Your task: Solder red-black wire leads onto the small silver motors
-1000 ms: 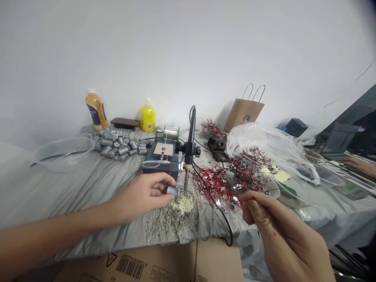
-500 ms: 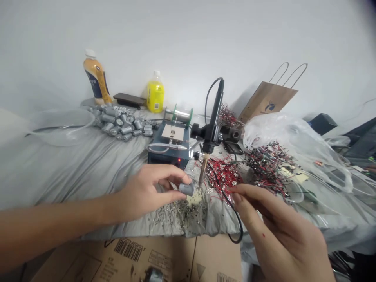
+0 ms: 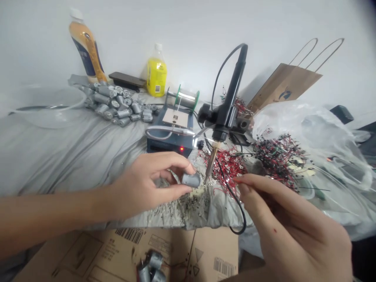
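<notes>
Between the thumb and fingers of my left hand (image 3: 155, 180) is a small grey metal motor (image 3: 191, 180). Just right of the motor, the tip of a soldering iron (image 3: 212, 160) points down from its black clamp. My right hand (image 3: 282, 215) is pinched at the edge of a pile of red wires (image 3: 230, 168); a bit of red shows at its fingertips. Behind my left hand stands a dark blue solder feeder (image 3: 169, 143) with a lit red light and a solder spool (image 3: 187, 100) on top. Solder bits (image 3: 188, 207) lie scattered beneath the iron.
A heap of motors (image 3: 117, 105) sits at the back left, near an orange bottle (image 3: 88, 51) and a yellow bottle (image 3: 156, 76). Right are black and red wires (image 3: 279, 156), a plastic bag (image 3: 305, 117) and a paper bag (image 3: 284, 88). Motors (image 3: 152, 266) rest on cardboard (image 3: 117, 254) below.
The view has shifted, showing more motors on the cardboard below. Both hands keep their pinch, and the held motor stays close to the iron's tip.
</notes>
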The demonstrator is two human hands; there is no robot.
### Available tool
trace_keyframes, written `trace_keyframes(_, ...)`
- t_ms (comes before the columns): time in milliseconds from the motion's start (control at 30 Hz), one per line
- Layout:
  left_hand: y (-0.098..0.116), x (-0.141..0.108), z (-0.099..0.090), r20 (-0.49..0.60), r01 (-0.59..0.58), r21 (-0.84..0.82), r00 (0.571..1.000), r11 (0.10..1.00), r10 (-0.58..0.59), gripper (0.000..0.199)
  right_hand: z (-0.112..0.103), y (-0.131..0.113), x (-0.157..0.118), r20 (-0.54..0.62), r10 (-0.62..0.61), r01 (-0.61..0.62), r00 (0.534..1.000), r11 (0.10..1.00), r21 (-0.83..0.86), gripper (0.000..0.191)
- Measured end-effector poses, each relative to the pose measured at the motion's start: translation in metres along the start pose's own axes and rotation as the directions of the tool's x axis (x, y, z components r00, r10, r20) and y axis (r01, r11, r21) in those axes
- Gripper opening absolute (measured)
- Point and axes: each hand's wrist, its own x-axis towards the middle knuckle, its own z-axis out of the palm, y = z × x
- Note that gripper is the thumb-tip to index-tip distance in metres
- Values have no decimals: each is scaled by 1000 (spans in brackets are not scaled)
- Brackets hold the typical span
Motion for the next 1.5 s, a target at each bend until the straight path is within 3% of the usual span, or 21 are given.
trace_keyframes(100, 0, 2, 2, -36, 157, -124, 986, 980, -162, 26, 0, -3, -2, 7, 41, -42, 999, 999, 19, 11)
trace_keyframes(200, -1, 8, 3, 43, 316, -222, 948, 922, -314, 19, 0, -4, -1, 24, 34, -35, 999, 999, 21, 10)
trace_keyframes(300, -4, 15, 4, 141, 436, -324, 900, 840, -413, 14, 0, -1, 2, 54, -17, 15, 998, 999, 36, 12)
trace_keyframes(400, -7, 18, 4, 163, 481, -428, 874, 765, -459, 19, 2, 2, 5, 95, -53, 49, 994, 998, 51, 13)
trace_keyframes(467, -6, 17, 3, 162, 486, -451, 870, 749, -466, 28, 2, 3, 6, 140, -85, 79, 986, 996, 48, 15)
trace_keyframes(600, 0, 12, 1, 126, 460, -360, 886, 812, -446, 37, 4, 4, 3, 158, -65, 61, 985, 998, 30, 25)
trace_keyframes(833, 8, 7, 5, -72, 320, -223, 936, 921, -343, 33, 7, -9, -9, -59, 67, -68, 996, 997, -19, 5)
trace_keyframes(1000, 10, 4, 3, -53, 300, -230, 946, 926, -320, 33, 11, -17, -11, -135, 127, -126, 983, 992, 18, 10)
trace_keyframes(1300, 10, 2, -1, -42, 269, -203, 958, 942, -282, 35, 1, -5, -9, -49, 86, -89, 995, 993, -78, 9)
trace_keyframes(1500, 11, 2, -1, -40, 243, -206, 966, 948, -256, 32, 1, -5, -11, -65, 84, -88, 994, 994, -69, 6)
